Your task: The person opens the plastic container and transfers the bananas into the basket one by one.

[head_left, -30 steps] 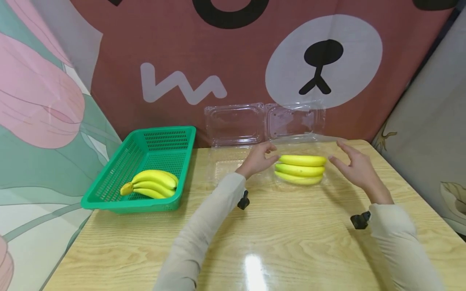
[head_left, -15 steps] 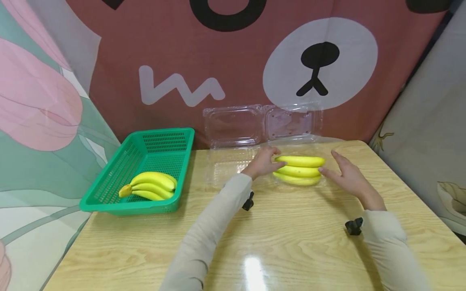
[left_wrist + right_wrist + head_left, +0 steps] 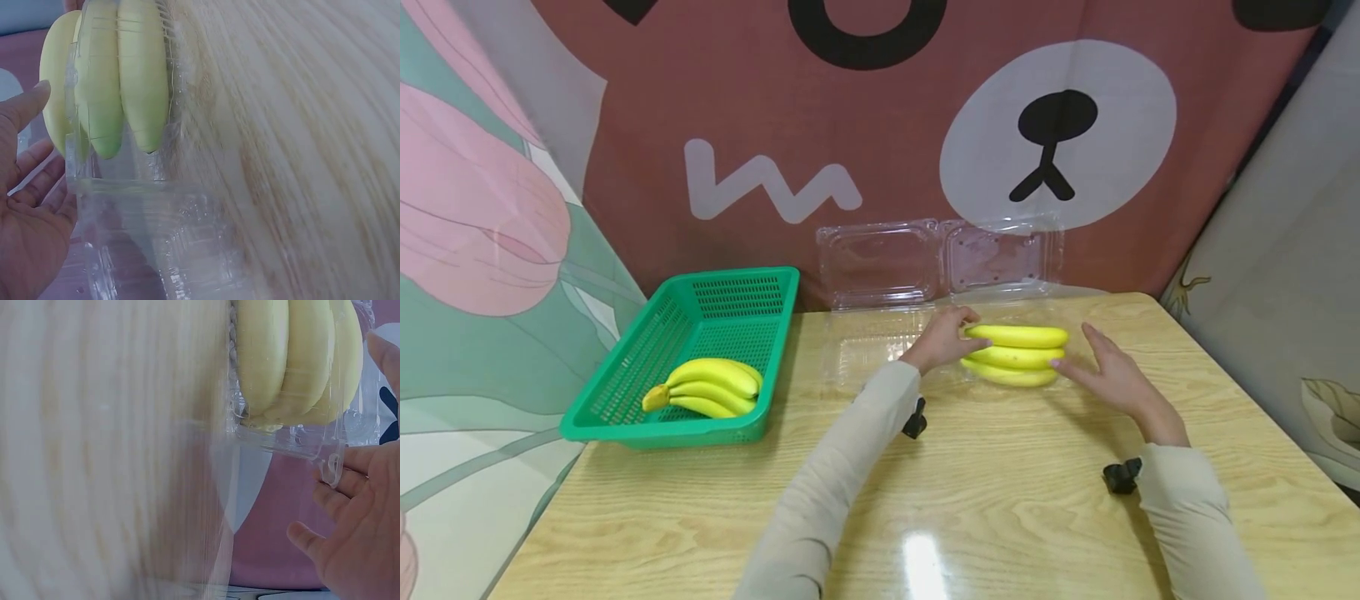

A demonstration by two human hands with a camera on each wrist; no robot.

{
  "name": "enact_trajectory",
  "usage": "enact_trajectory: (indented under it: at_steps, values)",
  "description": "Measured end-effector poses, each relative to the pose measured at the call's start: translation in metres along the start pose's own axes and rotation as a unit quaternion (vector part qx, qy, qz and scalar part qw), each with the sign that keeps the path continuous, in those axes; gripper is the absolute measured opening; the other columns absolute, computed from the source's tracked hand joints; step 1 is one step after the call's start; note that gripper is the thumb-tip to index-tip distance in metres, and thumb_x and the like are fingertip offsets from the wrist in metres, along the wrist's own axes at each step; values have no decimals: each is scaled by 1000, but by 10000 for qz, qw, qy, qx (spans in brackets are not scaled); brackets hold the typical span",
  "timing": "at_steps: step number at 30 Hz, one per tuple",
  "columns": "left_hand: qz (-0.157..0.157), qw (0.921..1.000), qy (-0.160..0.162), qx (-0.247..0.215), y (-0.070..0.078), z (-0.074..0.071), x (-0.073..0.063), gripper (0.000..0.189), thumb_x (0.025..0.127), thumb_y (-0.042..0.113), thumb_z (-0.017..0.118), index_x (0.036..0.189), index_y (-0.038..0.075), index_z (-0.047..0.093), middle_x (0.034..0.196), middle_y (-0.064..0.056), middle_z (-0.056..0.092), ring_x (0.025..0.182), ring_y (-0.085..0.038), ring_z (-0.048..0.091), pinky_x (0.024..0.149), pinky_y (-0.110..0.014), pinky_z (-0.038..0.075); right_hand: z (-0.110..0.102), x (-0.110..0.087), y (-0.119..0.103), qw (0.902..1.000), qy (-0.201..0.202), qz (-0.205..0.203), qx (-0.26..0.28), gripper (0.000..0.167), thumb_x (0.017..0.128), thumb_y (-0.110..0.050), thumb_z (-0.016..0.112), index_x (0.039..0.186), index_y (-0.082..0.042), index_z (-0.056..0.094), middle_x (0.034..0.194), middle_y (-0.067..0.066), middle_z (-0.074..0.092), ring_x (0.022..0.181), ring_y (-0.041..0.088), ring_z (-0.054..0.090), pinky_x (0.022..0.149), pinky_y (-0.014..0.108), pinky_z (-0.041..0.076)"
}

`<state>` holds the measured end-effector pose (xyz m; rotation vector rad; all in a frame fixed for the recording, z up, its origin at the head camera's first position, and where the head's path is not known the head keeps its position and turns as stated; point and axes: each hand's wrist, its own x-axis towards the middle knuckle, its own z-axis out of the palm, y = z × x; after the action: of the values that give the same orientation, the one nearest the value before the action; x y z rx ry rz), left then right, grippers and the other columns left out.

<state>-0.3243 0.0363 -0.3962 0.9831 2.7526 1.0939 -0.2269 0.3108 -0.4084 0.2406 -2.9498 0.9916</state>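
Observation:
A bunch of yellow bananas point(image 3: 1015, 357) lies in the right one of two clear plastic clamshell boxes, its fruits side by side. The clamshell box point(image 3: 72, 169) has low see-through walls in the left wrist view. At the bunch's left end is my left hand point(image 3: 936, 340), thumb on or against a banana, the other fingers by the box's outer wall. On the other side my right hand point(image 3: 1116, 379) spreads its fingers, the thumb tip close to the bananas' right end. In the right wrist view some right fingers point(image 3: 337, 487) are at the box's corner tab.
To the left stands a green basket point(image 3: 778, 358) with another banana bunch point(image 3: 711, 385) in it. The left clamshell box point(image 3: 872, 346) has its raised lid point(image 3: 880, 262) beside the right box's lid point(image 3: 996, 258), both near the printed cloth point(image 3: 737, 100) behind the table point(image 3: 1000, 500).
My left hand has moved slightly right onto the bananas' left end. My right hand has come left, closer to their right end. The bananas have hardly moved.

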Motion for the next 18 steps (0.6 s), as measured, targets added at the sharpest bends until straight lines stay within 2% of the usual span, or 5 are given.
enact_trajectory:
  at_steps: [5, 11, 18]
  values:
    - [85, 9999, 31, -79, -4, 4, 4, 51, 87, 26, 75, 128, 1, 58, 123, -9, 61, 109, -20, 56, 92, -23, 44, 1, -2, 0, 9998, -149, 128, 45, 100, 94, -53, 54, 153, -2, -8, 154, 33, -1, 137, 55, 5, 104, 70, 13]
    - [216, 9997, -80, -120, -7, 8, 8, 49, 89, 24, 73, 129, 1, 58, 122, -9, 62, 108, -19, 56, 92, -22, 43, 1, -2, 1, 9994, -273, 207, 15, 103, 93, -55, 54, 152, 0, -9, 154, 33, -3, 138, 54, 3, 104, 70, 12]
    - [264, 9996, -140, -15, -4, 11, 9, 45, 90, 22, 71, 128, 1, 58, 119, -7, 63, 107, -17, 57, 93, -20, 42, 2, -1, 1, 9992, -334, 212, -51, 104, 92, -56, 55, 152, 2, -8, 155, 31, -5, 139, 51, 0, 105, 69, 11]
